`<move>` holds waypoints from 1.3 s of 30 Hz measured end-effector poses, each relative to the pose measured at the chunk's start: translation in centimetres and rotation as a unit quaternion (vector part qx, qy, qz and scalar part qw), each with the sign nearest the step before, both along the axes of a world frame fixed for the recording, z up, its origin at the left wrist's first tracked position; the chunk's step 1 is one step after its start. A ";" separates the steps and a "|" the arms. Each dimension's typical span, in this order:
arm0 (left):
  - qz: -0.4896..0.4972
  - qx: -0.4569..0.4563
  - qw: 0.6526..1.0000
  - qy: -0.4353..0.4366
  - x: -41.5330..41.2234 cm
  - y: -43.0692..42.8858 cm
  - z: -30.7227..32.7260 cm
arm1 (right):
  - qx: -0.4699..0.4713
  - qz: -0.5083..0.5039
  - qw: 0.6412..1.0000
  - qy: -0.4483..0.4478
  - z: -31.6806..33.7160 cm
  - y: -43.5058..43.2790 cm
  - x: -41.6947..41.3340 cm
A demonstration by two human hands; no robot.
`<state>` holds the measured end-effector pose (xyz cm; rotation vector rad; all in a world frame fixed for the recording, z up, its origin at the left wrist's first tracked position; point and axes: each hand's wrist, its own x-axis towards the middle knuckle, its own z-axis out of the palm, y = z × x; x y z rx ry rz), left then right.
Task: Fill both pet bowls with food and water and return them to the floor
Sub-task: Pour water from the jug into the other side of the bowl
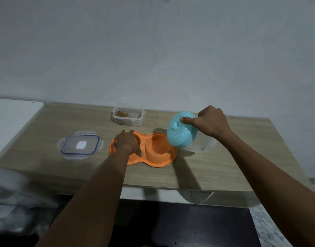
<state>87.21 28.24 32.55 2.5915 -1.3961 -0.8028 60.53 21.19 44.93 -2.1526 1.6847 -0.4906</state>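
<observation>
The left hand [126, 142] hid the left bowl [135, 139] and its contents, the jug [188, 134] body was too clear to trace, and both forearms ran off the near edge.

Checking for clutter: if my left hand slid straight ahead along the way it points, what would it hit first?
Past the orange double bowl it rests on, the left hand would probably meet the open food container first, though depth is unclear from this view.
</observation>
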 end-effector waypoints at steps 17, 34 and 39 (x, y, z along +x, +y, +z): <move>-0.004 0.006 1.000 -0.010 0.0 0.0 -0.1 | 0.009 -0.004 1.000 -0.014 -0.2 0.2 -0.1; 0.007 -0.009 1.000 0.003 -0.1 0.1 0.0 | 0.115 -0.076 0.957 -0.256 -3.2 -1.8 -2.2; 0.015 -0.019 1.000 0.008 -0.1 0.3 -0.2 | 0.124 -0.117 0.919 -0.356 -3.9 -4.2 -1.5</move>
